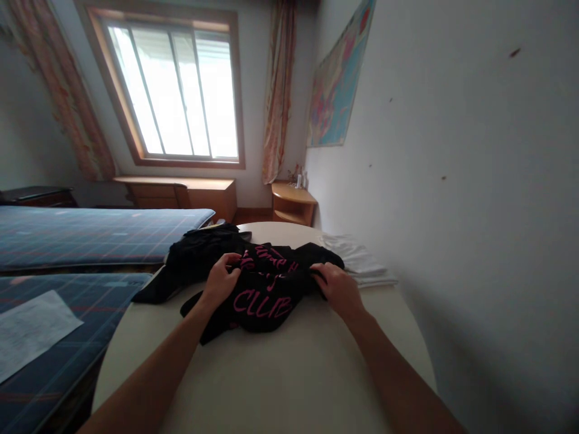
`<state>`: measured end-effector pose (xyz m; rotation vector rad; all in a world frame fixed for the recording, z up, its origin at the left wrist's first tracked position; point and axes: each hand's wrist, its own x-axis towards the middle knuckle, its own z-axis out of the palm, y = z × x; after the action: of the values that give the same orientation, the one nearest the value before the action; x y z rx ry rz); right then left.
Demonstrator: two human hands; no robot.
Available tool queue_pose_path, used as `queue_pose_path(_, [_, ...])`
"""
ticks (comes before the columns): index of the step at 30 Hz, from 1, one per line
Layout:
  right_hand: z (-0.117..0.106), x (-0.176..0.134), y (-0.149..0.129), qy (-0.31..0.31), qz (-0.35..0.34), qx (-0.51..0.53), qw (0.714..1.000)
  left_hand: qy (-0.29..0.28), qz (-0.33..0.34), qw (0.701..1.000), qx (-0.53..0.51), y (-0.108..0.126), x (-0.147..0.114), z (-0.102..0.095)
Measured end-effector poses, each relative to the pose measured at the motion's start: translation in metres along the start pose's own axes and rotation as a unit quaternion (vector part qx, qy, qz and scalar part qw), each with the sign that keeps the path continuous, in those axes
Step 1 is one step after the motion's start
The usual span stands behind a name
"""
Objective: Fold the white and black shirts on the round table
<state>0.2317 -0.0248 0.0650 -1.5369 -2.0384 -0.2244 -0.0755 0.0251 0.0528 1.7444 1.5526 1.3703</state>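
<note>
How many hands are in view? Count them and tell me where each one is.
2: the left hand at the left side of the black garment with pink lettering, the right hand at its right side. Some fingertips are partly hidden.

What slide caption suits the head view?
Left hand and right hand hold a black pink-lettered garment on a pale table.

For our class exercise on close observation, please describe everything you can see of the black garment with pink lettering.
The black garment looks like soft cloth, with pink handwriting-style lettering: "CLUB" reads clearly, while folds break up the lines above. It lies crumpled on the round, pale table, between a dark cloth heap and white fabric. The left hand grasps it toward its left, the right hand toward its right. Folds hide its full shape.
</note>
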Motion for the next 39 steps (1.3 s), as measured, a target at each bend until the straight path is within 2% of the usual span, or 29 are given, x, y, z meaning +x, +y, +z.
queue_pose_path(2, [-0.001, 0.005, -0.009, 0.056, 0.033, 0.029, 0.997, -0.015, -0.004, 1.000, 0.000, 0.000, -0.003, 0.006])
queue_pose_path(4, [0.001, 0.012, -0.021, 0.093, 0.031, 0.082, 0.992, -0.039, 0.002, 0.999, 0.001, 0.001, -0.008, 0.013])
queue_pose_path(9, [0.001, 0.052, -0.044, 0.103, -0.067, 0.189, 0.974, -0.065, 0.053, 0.996, -0.005, 0.009, -0.020, 0.021])
queue_pose_path(11, [-0.004, 0.076, -0.040, 0.102, -0.089, 0.188, 0.973, -0.050, 0.068, 0.996, -0.018, 0.011, -0.021, 0.021])
queue_pose_path(14, [-0.010, 0.110, -0.012, 0.128, -0.094, 0.169, 0.973, -0.036, 0.087, 0.994, -0.052, 0.011, -0.019, 0.023])
queue_pose_path(16, [-0.010, 0.123, 0.015, 0.114, -0.059, 0.139, 0.982, -0.053, 0.099, 0.992, -0.064, 0.008, -0.020, 0.026])
queue_pose_path(18, [-0.005, 0.124, 0.042, 0.039, 0.008, 0.084, 0.996, -0.077, 0.108, 0.990, -0.048, 0.004, -0.022, 0.030])
queue_pose_path(20, [0.002, 0.115, 0.062, -0.080, 0.088, 0.002, 0.993, -0.103, 0.118, 0.988, -0.002, -0.001, -0.026, 0.034])
queue_pose_path(21, [0.005, 0.107, 0.070, -0.095, 0.114, -0.017, 0.989, -0.114, 0.123, 0.986, 0.024, -0.004, -0.028, 0.036])
queue_pose_path(24, [0.006, 0.083, 0.084, -0.091, 0.184, -0.060, 0.977, -0.130, 0.132, 0.980, 0.075, -0.008, -0.032, 0.040])
queue_pose_path(27, [-0.003, 0.064, 0.098, -0.057, 0.251, -0.106, 0.961, -0.128, 0.141, 0.977, 0.094, -0.009, -0.034, 0.042])
queue_pose_path(30, [-0.016, 0.050, 0.123, -0.008, 0.354, -0.164, 0.920, -0.134, 0.148, 0.974, 0.108, -0.008, -0.035, 0.042])
queue_pose_path(33, [-0.025, 0.039, 0.156, -0.021, 0.449, -0.156, 0.880, -0.138, 0.151, 0.972, 0.116, -0.008, -0.035, 0.043])
queue_pose_path(36, [-0.029, 0.032, 0.181, -0.043, 0.457, -0.112, 0.881, -0.136, 0.152, 0.972, 0.119, -0.009, -0.035, 0.044])
queue_pose_path(39, [-0.031, 0.030, 0.194, -0.028, 0.435, -0.103, 0.894, -0.134, 0.155, 0.971, 0.121, -0.010, -0.036, 0.045])
